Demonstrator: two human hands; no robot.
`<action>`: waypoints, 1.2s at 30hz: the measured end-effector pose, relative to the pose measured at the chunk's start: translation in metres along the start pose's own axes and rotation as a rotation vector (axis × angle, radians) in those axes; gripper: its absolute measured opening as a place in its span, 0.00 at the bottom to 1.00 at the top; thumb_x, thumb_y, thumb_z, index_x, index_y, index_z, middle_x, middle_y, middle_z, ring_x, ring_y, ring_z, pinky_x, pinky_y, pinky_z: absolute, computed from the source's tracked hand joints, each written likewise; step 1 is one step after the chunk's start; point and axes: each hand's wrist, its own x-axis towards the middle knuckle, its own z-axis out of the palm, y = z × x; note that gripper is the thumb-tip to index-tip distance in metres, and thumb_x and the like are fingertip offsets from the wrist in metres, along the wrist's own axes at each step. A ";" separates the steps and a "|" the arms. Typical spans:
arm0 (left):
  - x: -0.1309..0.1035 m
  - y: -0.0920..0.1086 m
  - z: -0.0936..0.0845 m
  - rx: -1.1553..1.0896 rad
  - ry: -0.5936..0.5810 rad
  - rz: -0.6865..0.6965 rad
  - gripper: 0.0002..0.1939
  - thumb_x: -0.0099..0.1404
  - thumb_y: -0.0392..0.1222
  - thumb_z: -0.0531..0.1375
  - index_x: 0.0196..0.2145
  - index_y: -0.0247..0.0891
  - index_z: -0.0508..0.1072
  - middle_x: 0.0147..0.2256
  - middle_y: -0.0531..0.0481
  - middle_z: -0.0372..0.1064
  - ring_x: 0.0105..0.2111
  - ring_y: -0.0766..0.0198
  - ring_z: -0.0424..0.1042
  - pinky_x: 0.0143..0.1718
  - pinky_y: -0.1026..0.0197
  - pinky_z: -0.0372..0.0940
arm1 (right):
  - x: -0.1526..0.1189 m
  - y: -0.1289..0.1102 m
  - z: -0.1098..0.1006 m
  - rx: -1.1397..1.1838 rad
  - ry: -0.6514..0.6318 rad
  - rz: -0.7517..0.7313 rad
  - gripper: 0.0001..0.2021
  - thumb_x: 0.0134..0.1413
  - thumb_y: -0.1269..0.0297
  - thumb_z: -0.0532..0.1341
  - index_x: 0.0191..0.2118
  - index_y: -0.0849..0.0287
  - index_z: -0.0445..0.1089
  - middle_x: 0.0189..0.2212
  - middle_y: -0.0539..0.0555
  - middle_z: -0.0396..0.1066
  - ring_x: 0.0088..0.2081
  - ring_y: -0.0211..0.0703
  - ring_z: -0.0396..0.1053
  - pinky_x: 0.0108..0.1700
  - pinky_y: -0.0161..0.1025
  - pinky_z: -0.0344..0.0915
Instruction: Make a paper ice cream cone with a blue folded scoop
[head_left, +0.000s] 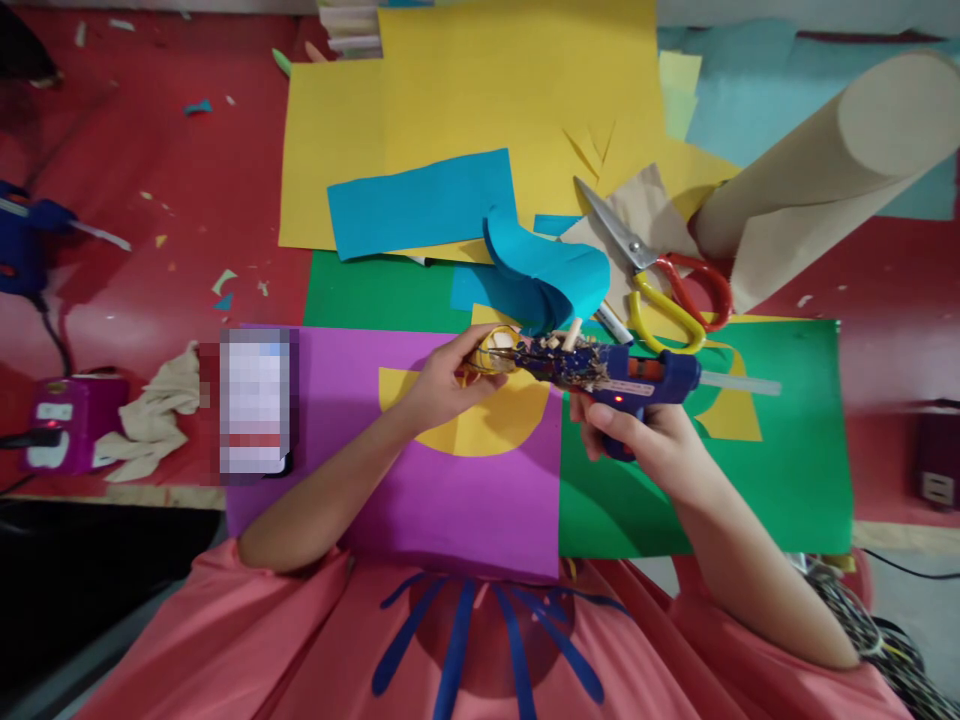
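My right hand (637, 435) is closed round the handle of a dark blue hot glue gun (600, 375), which points left. A clear glue stick (742, 383) sticks out of its back, a small red light glows on its side, and bits of debris cling to its front. My left hand (457, 385) is closed on a small yellow rolled paper piece (495, 348). The nozzle tip is at this piece; whether they touch I cannot tell. Beneath my hands lies a rounded yellow paper cutout (480, 430) on a purple sheet (465, 510).
Scissors with red and yellow handles (637, 255) lie beyond the glue gun, beside blue paper strips (424, 205). A large paper roll (832, 150) stands at right. On the left are a phone (255, 400), crumpled cloth-like material (157, 410), a purple power socket box (75, 425) and another glue gun (26, 235).
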 end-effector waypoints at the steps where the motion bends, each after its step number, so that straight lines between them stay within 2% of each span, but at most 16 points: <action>1: 0.000 0.001 0.000 0.001 0.003 0.001 0.23 0.59 0.48 0.64 0.50 0.40 0.69 0.43 0.47 0.73 0.41 0.63 0.73 0.41 0.64 0.67 | -0.001 0.000 -0.001 -0.007 -0.005 0.009 0.18 0.54 0.46 0.62 0.30 0.58 0.67 0.19 0.48 0.66 0.20 0.37 0.64 0.22 0.35 0.60; 6: 0.001 0.004 -0.002 0.012 -0.001 0.068 0.22 0.59 0.49 0.64 0.50 0.40 0.70 0.46 0.44 0.73 0.44 0.61 0.73 0.41 0.64 0.68 | -0.006 0.003 -0.006 -0.022 -0.030 0.055 0.20 0.52 0.45 0.63 0.29 0.59 0.67 0.18 0.50 0.67 0.20 0.37 0.65 0.22 0.35 0.60; 10: 0.002 0.003 -0.003 0.017 -0.005 0.140 0.22 0.58 0.46 0.65 0.49 0.40 0.70 0.46 0.44 0.74 0.44 0.61 0.74 0.42 0.63 0.68 | -0.010 0.005 -0.011 -0.066 -0.047 0.094 0.21 0.52 0.43 0.63 0.26 0.59 0.66 0.17 0.50 0.67 0.20 0.36 0.64 0.22 0.34 0.59; 13: 0.001 0.003 -0.003 0.028 -0.009 0.143 0.22 0.58 0.42 0.66 0.50 0.41 0.70 0.48 0.45 0.74 0.44 0.61 0.74 0.40 0.64 0.69 | -0.011 0.005 -0.015 -0.081 -0.044 0.104 0.20 0.53 0.44 0.63 0.28 0.59 0.66 0.18 0.50 0.67 0.20 0.36 0.64 0.22 0.34 0.59; 18: 0.000 0.004 -0.004 0.109 0.011 0.141 0.22 0.57 0.42 0.66 0.50 0.40 0.70 0.49 0.43 0.73 0.45 0.59 0.74 0.41 0.63 0.70 | -0.013 0.003 -0.021 -0.135 -0.007 0.108 0.19 0.53 0.45 0.63 0.31 0.58 0.66 0.17 0.48 0.66 0.20 0.37 0.63 0.22 0.34 0.59; 24: 0.000 0.001 -0.003 0.156 0.022 0.248 0.22 0.57 0.35 0.65 0.50 0.40 0.70 0.48 0.44 0.74 0.44 0.62 0.75 0.41 0.65 0.69 | -0.018 0.000 -0.028 -0.334 0.108 0.098 0.20 0.51 0.44 0.63 0.27 0.58 0.67 0.17 0.50 0.67 0.20 0.39 0.64 0.21 0.35 0.61; 30: -0.001 -0.005 -0.003 0.199 0.026 0.301 0.26 0.56 0.31 0.65 0.52 0.42 0.69 0.48 0.46 0.74 0.44 0.63 0.75 0.42 0.66 0.69 | -0.013 -0.008 -0.026 -0.360 0.125 0.042 0.18 0.52 0.47 0.63 0.27 0.58 0.67 0.17 0.49 0.66 0.20 0.38 0.63 0.21 0.35 0.60; 36: -0.002 -0.004 -0.003 0.223 0.047 0.269 0.25 0.57 0.34 0.65 0.52 0.41 0.69 0.45 0.48 0.75 0.40 0.66 0.75 0.38 0.68 0.69 | -0.005 -0.012 -0.018 -0.324 0.114 -0.010 0.17 0.53 0.47 0.63 0.30 0.58 0.68 0.18 0.50 0.67 0.21 0.37 0.63 0.21 0.35 0.60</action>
